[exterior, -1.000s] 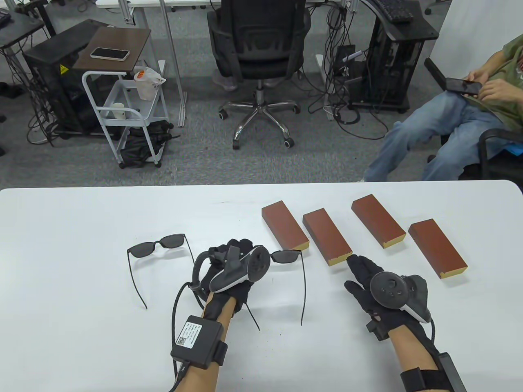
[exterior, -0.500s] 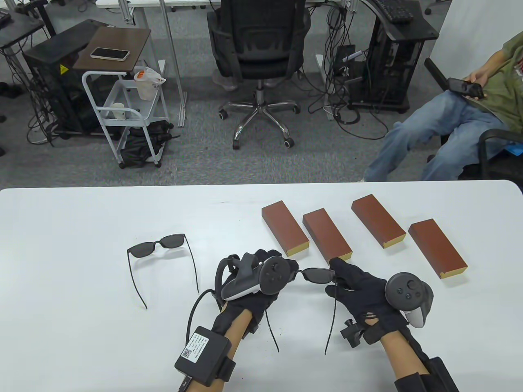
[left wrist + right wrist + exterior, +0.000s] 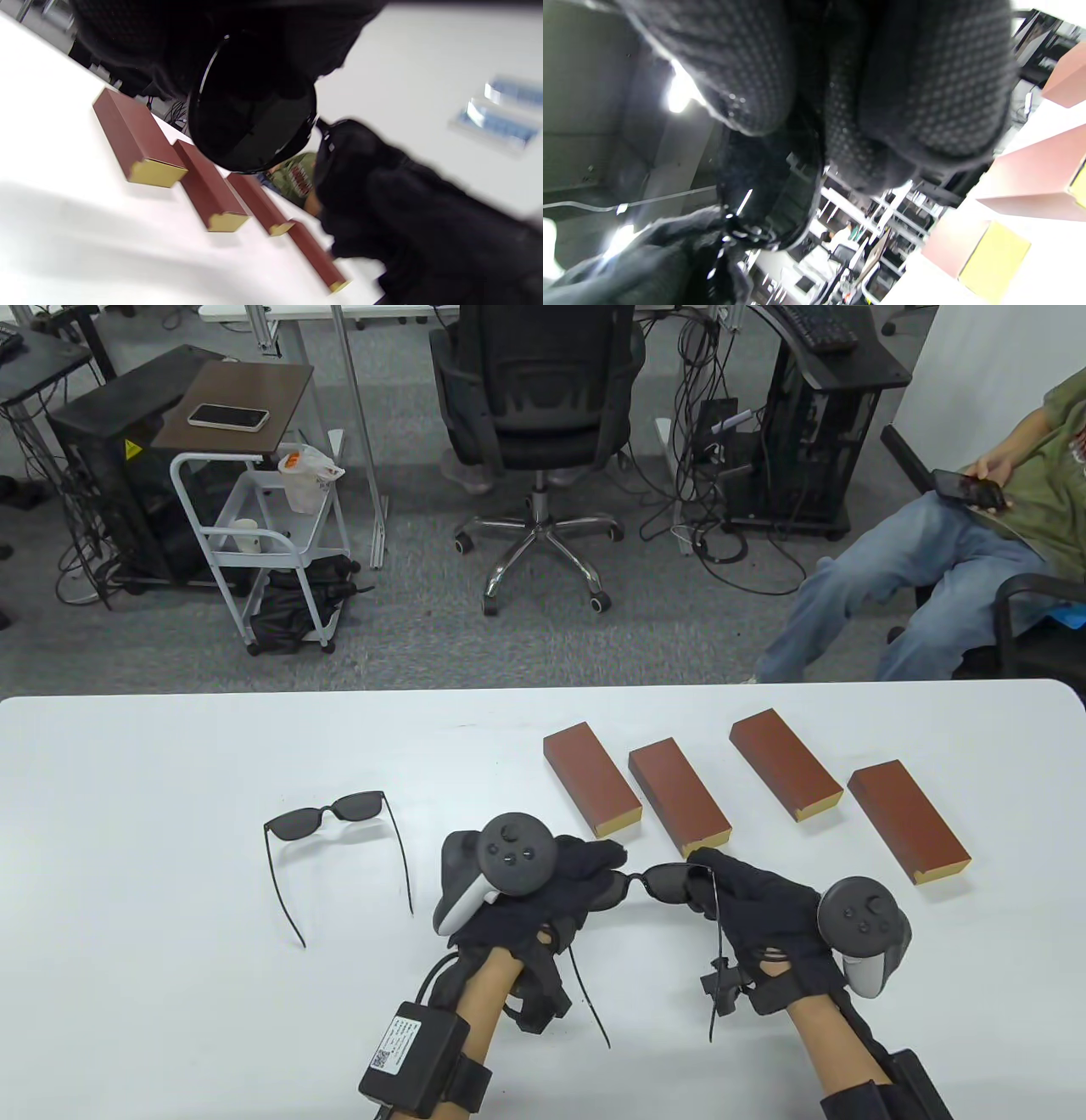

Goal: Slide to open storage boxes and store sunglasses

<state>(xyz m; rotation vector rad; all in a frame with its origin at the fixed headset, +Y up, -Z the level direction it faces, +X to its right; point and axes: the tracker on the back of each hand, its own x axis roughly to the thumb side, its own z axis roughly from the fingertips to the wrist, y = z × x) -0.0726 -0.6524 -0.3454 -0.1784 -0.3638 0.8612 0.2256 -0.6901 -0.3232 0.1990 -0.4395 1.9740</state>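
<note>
Both hands held one pair of sunglasses (image 3: 657, 882) above the near tabletop (image 3: 127, 831): left hand (image 3: 551, 891) and right hand (image 3: 747, 908) each gripping a lens end. Judged light, thin-armed, fragile; best gripped at the frame.

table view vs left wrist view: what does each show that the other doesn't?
Table view only: the second sunglasses lying unfolded on the table, both trackers, the held pair's temple arms hanging down, plus the office chair and cart beyond.

Left wrist view only: a close look at the held lens from below, under the left hand's fingers, and the boxes' gold ends in a row.

Both: four brown boxes, all closed, and the held sunglasses gripped by the left hand and right hand.
</note>
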